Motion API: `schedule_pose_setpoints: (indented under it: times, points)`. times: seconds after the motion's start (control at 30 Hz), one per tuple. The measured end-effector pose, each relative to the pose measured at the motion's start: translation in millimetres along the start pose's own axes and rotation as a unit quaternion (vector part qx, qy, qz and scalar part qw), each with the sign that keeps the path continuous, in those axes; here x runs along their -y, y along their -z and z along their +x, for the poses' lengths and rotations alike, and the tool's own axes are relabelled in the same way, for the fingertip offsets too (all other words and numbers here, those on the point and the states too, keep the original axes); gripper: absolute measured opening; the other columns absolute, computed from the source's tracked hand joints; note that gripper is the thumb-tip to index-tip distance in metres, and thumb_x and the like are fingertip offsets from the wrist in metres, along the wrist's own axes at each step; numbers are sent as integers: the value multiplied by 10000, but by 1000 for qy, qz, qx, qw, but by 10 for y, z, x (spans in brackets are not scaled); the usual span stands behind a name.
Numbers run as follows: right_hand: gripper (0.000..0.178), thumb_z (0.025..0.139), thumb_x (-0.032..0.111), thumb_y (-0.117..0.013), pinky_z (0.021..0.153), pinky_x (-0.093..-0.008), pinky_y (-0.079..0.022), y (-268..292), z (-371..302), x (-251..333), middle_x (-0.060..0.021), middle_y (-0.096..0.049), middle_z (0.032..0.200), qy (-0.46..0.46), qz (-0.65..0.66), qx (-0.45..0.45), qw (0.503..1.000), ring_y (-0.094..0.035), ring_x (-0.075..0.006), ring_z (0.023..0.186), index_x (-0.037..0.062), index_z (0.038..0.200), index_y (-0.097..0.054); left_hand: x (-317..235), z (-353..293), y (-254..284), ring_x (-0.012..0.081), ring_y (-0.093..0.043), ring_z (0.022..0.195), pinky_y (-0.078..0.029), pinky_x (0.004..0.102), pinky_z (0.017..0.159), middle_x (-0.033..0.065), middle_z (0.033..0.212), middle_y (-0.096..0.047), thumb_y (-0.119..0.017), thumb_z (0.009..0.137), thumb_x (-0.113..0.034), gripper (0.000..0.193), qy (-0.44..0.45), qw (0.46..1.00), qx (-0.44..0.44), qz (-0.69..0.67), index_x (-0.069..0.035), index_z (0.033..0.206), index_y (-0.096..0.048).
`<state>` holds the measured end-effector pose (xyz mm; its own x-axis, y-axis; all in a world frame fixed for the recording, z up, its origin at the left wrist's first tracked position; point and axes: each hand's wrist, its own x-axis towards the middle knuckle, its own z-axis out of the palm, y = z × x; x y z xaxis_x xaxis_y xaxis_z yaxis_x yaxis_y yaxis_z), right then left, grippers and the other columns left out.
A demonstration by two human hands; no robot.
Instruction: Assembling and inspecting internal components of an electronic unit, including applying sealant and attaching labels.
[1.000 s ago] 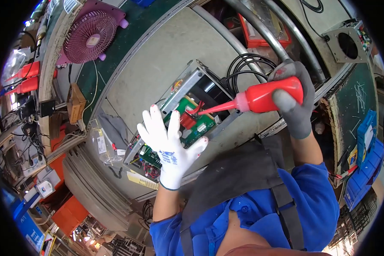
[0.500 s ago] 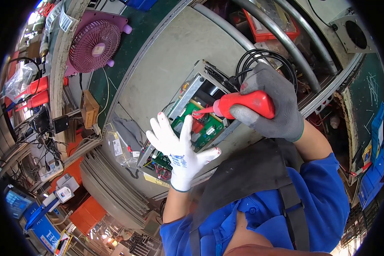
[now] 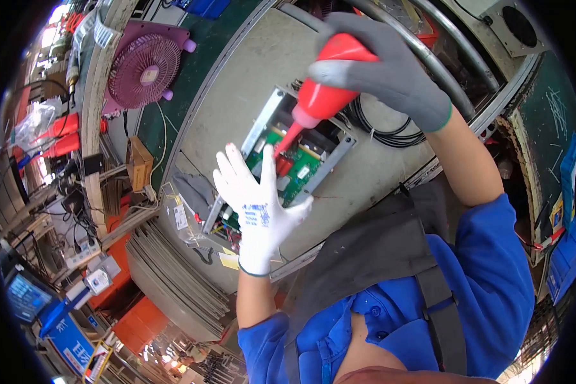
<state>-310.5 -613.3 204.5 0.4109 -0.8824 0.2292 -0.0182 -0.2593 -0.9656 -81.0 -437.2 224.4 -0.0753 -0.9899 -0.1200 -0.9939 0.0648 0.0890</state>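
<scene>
My right hand [image 3: 390, 70], in a grey glove, is wrapped round a red squeeze bottle [image 3: 329, 83]. The bottle is tilted, its long thin nozzle pointing down at a green circuit board [image 3: 308, 168]. That board sits inside an open metal-framed unit [image 3: 327, 168] lying on the grey bench. My left hand [image 3: 256, 201], in a white glove, has its fingers spread over the near left part of the unit and holds nothing. The nozzle tip comes down close to the left fingertips; whether it touches the board I cannot make out.
A coil of black cable [image 3: 387, 131] lies right of the unit. Metal tubes [image 3: 422, 57] run along the far right. A purple fan [image 3: 144, 70] stands at the far left, with a small cardboard box [image 3: 138, 163] nearer. A clear plastic bag [image 3: 180, 214] lies left of the unit.
My right hand has moved up and to the left, and the bottle has swung from nearly level to steeply tilted. My left hand has shifted slightly left.
</scene>
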Motion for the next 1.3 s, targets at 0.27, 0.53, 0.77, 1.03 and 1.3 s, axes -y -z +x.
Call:
schedule_pose_setpoints:
  times: [0.27, 0.53, 0.77, 1.03, 1.3]
  points:
    - [314, 802, 242, -822, 709, -321, -527, -260, -536, 80, -65, -632, 859, 95, -29, -184, 978, -625, -156, 762, 43, 945, -625, 665, 236, 173, 483, -176, 1510, -153, 546, 1222, 338, 1619, -183, -906, 563, -363, 1097, -33, 997, -27, -66, -172, 1538, -442]
    - [399, 780, 377, -821, 682, -408, -530, -488, -423, 158, -99, -620, 872, 196, -184, -173, 947, -648, -324, 780, 73, 953, -628, 621, 293, 49, 472, -194, 1508, -135, 549, 1219, 333, 1618, -193, -916, 579, -468, 1108, -48, 997, -24, -54, -180, 1538, -443]
    - [375, 789, 371, -809, 685, -420, -517, -597, -375, 146, -95, -615, 921, 214, -233, -167, 934, -644, -308, 784, 98, 972, -628, 599, 349, 47, 467, -192, 1513, -131, 553, 1223, 322, 1623, -192, -921, 565, -461, 1105, -44, 997, -34, -61, -191, 1529, -453]
    - [333, 796, 300, -815, 667, -385, -497, -645, -339, 225, -93, -593, 875, 248, -267, -159, 918, -614, -290, 752, 88, 966, -623, 601, 370, 28, 464, -188, 1517, -114, 567, 1224, 315, 1624, -200, -911, 569, -485, 1083, -48, 996, -41, -63, -196, 1517, -473]
    - [401, 794, 374, -796, 712, -431, -542, -569, -277, 206, -114, -655, 950, 230, -244, -140, 932, -674, -332, 819, 97, 1034, -635, 608, 364, 7, 467, -195, 1512, -115, 580, 1217, 314, 1616, -219, -906, 568, -495, 1068, -51, 995, -57, -62, -187, 1502, -491]
